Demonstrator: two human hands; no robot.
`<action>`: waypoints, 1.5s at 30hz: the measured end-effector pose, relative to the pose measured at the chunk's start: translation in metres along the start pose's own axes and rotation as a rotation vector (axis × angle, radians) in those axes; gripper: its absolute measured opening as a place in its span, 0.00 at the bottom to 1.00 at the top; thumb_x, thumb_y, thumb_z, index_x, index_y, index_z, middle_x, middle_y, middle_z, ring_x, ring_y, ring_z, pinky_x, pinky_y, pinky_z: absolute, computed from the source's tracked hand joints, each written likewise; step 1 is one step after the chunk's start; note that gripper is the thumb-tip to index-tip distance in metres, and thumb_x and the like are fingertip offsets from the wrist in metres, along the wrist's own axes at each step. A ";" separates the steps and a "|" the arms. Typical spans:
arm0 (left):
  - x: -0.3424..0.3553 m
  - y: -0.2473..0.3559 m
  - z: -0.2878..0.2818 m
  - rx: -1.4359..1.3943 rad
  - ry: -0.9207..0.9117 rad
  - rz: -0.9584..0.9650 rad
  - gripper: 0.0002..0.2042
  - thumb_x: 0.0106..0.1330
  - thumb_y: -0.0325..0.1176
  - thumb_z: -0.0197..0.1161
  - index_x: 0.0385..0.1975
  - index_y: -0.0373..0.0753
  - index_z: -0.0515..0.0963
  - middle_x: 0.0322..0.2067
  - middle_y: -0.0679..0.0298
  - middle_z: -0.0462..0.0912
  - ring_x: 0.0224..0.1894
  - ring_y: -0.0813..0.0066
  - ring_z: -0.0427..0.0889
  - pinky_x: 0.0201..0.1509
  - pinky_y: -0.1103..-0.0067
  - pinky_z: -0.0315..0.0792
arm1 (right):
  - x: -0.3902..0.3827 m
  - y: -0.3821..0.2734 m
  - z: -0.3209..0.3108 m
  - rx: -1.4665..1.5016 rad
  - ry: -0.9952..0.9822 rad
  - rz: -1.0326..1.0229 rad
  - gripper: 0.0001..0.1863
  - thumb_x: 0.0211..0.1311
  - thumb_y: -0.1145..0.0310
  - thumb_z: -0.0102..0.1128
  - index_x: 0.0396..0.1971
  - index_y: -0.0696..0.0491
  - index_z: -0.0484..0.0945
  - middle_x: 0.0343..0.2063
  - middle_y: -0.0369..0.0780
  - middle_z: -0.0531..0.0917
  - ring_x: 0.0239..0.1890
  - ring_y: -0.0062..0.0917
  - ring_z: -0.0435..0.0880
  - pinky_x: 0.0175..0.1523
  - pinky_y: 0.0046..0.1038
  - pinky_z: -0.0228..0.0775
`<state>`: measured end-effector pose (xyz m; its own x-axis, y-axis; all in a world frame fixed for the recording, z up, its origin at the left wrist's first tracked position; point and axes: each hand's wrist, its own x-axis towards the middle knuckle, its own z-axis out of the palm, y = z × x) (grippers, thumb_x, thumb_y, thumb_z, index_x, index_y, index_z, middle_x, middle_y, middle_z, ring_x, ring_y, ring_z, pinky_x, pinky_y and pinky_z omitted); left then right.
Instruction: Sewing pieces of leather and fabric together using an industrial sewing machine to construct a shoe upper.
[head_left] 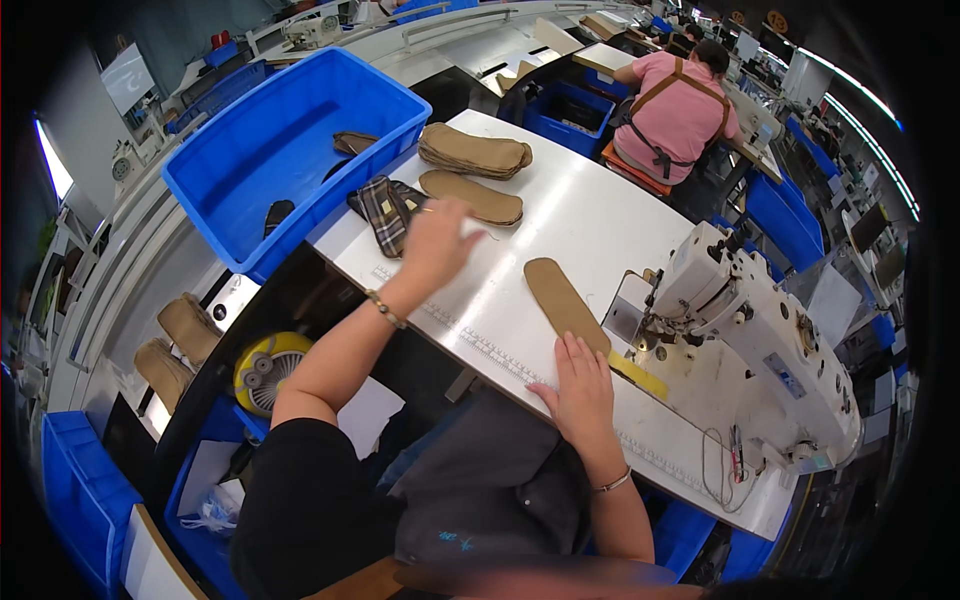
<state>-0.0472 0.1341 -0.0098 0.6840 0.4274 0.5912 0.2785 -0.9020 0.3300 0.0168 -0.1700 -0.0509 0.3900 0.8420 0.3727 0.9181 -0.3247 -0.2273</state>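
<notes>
My right hand lies flat, fingers stretched, on the near end of a tan insole-shaped fabric piece beside the sewing machine. My left hand is over the table's left part, thumb apart from the fingers, with nothing seen in it. Its fingertips are next to another tan insole-shaped piece and partly cover dark plaid fabric pieces; whether they touch is unclear. Behind sits a stack of tan insole-shaped pieces. A yellow strip lies between my right hand and the machine.
A large blue bin at the table's left holds a few dark pieces. Printed rulers run along the white table's near edge. Small scissors-like tool and cord lie at the right. A yellow fan stands below left. A co-worker sits ahead.
</notes>
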 end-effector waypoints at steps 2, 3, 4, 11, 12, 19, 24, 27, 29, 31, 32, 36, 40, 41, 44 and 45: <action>-0.002 -0.059 -0.020 0.172 0.189 -0.293 0.16 0.62 0.44 0.68 0.38 0.37 0.79 0.39 0.54 0.81 0.47 0.51 0.79 0.47 0.61 0.73 | -0.007 0.010 -0.006 0.026 -0.022 0.023 0.36 0.55 0.50 0.68 0.58 0.61 0.74 0.61 0.49 0.75 0.63 0.44 0.73 0.67 0.47 0.61; -0.006 -0.086 -0.031 0.221 0.189 -0.438 0.16 0.63 0.45 0.67 0.35 0.36 0.80 0.35 0.54 0.82 0.42 0.52 0.80 0.44 0.63 0.74 | -0.010 0.016 -0.009 0.030 -0.022 0.020 0.36 0.55 0.50 0.68 0.58 0.61 0.74 0.61 0.49 0.75 0.63 0.44 0.73 0.67 0.47 0.61; -0.011 -0.105 -0.038 0.269 0.186 -0.582 0.18 0.64 0.47 0.67 0.32 0.34 0.80 0.31 0.55 0.83 0.38 0.54 0.81 0.41 0.64 0.74 | -0.013 0.023 -0.013 0.035 -0.015 -0.004 0.35 0.55 0.51 0.69 0.56 0.60 0.75 0.59 0.48 0.76 0.62 0.43 0.74 0.66 0.47 0.62; -0.029 -0.130 -0.043 -0.138 0.033 -0.643 0.18 0.65 0.45 0.67 0.23 0.34 0.79 0.19 0.65 0.76 0.25 0.78 0.72 0.31 0.75 0.66 | -0.019 0.027 -0.017 0.072 0.050 -0.048 0.29 0.54 0.55 0.70 0.52 0.58 0.79 0.57 0.47 0.79 0.60 0.43 0.76 0.64 0.46 0.64; -0.026 -0.117 -0.044 -0.146 0.018 -0.626 0.18 0.65 0.45 0.67 0.23 0.34 0.79 0.19 0.65 0.76 0.25 0.78 0.72 0.31 0.75 0.66 | -0.020 0.028 -0.018 0.066 0.056 -0.026 0.29 0.54 0.55 0.70 0.52 0.58 0.79 0.57 0.47 0.79 0.60 0.43 0.76 0.64 0.46 0.64; -0.039 0.040 -0.080 -0.651 -0.268 -0.057 0.10 0.63 0.33 0.67 0.26 0.37 0.74 0.29 0.67 0.74 0.36 0.73 0.73 0.41 0.76 0.66 | -0.019 -0.004 -0.030 1.028 0.185 0.290 0.23 0.59 0.67 0.68 0.53 0.60 0.78 0.55 0.46 0.80 0.58 0.33 0.78 0.63 0.34 0.68; -0.075 0.110 -0.051 -0.794 -0.611 0.168 0.09 0.62 0.35 0.69 0.33 0.39 0.77 0.40 0.59 0.77 0.44 0.62 0.76 0.51 0.73 0.69 | -0.006 -0.014 -0.032 1.788 0.196 0.631 0.15 0.62 0.74 0.65 0.48 0.59 0.80 0.44 0.37 0.85 0.46 0.20 0.82 0.56 0.27 0.72; -0.084 0.127 -0.025 -1.141 -0.666 -0.155 0.11 0.72 0.40 0.60 0.40 0.38 0.75 0.43 0.62 0.77 0.46 0.70 0.75 0.53 0.76 0.70 | -0.018 -0.010 -0.042 1.833 0.194 0.660 0.15 0.60 0.75 0.67 0.47 0.59 0.81 0.43 0.38 0.85 0.46 0.21 0.82 0.56 0.26 0.72; -0.085 0.127 -0.012 -1.340 -0.837 -0.338 0.16 0.78 0.45 0.50 0.37 0.37 0.74 0.39 0.68 0.77 0.43 0.82 0.73 0.49 0.80 0.70 | -0.028 -0.007 -0.044 1.778 0.029 0.638 0.17 0.58 0.74 0.70 0.47 0.60 0.82 0.43 0.37 0.86 0.45 0.18 0.82 0.54 0.24 0.73; -0.088 0.129 -0.005 -1.406 -0.879 -0.369 0.15 0.78 0.43 0.50 0.36 0.38 0.74 0.34 0.69 0.76 0.39 0.83 0.72 0.46 0.81 0.69 | -0.037 -0.007 -0.043 1.785 0.002 0.657 0.17 0.57 0.74 0.71 0.47 0.60 0.83 0.42 0.37 0.86 0.44 0.19 0.83 0.53 0.25 0.74; -0.089 0.130 -0.003 -1.469 -0.892 -0.401 0.14 0.78 0.42 0.51 0.35 0.39 0.74 0.30 0.71 0.74 0.34 0.84 0.71 0.43 0.83 0.68 | -0.039 -0.007 -0.040 1.791 -0.046 0.654 0.17 0.56 0.74 0.71 0.47 0.60 0.83 0.42 0.37 0.86 0.42 0.19 0.83 0.51 0.25 0.75; -0.078 0.141 -0.006 -1.698 -0.704 -0.654 0.13 0.76 0.41 0.54 0.29 0.41 0.73 0.22 0.74 0.67 0.25 0.83 0.65 0.35 0.84 0.65 | -0.047 -0.015 -0.037 1.647 -0.322 0.551 0.14 0.54 0.73 0.73 0.40 0.60 0.85 0.34 0.35 0.87 0.36 0.13 0.79 0.45 0.21 0.74; -0.077 0.135 -0.002 -1.732 -0.831 -0.622 0.12 0.75 0.40 0.55 0.32 0.40 0.73 0.23 0.73 0.70 0.26 0.85 0.68 0.30 0.84 0.65 | -0.048 -0.016 -0.045 1.559 -0.259 0.574 0.14 0.53 0.72 0.74 0.38 0.60 0.85 0.29 0.32 0.85 0.35 0.11 0.78 0.43 0.19 0.72; -0.078 0.136 -0.003 -1.731 -0.839 -0.622 0.12 0.75 0.40 0.55 0.32 0.40 0.73 0.23 0.73 0.70 0.26 0.85 0.68 0.30 0.84 0.65 | -0.052 -0.017 -0.042 1.593 -0.196 0.638 0.15 0.52 0.72 0.74 0.40 0.60 0.84 0.29 0.32 0.85 0.35 0.11 0.78 0.41 0.18 0.72; -0.094 0.141 -0.002 -1.297 -0.917 -0.361 0.08 0.63 0.29 0.70 0.34 0.37 0.75 0.28 0.74 0.76 0.30 0.89 0.72 0.35 0.87 0.69 | -0.050 -0.019 -0.045 1.538 0.099 0.611 0.16 0.53 0.74 0.74 0.41 0.60 0.82 0.30 0.32 0.84 0.33 0.12 0.78 0.39 0.19 0.72; -0.099 0.141 -0.001 -1.301 -0.962 -0.392 0.11 0.61 0.29 0.72 0.38 0.36 0.76 0.32 0.72 0.79 0.34 0.87 0.76 0.40 0.86 0.72 | -0.053 -0.016 -0.039 1.446 0.098 0.578 0.13 0.55 0.72 0.74 0.37 0.59 0.80 0.30 0.31 0.83 0.31 0.11 0.78 0.37 0.18 0.72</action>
<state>-0.0763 -0.0355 -0.0204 0.9886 -0.0358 -0.1463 0.1493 0.1054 0.9832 -0.0158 -0.2264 -0.0320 0.7092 0.7046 -0.0253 -0.1752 0.1413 -0.9743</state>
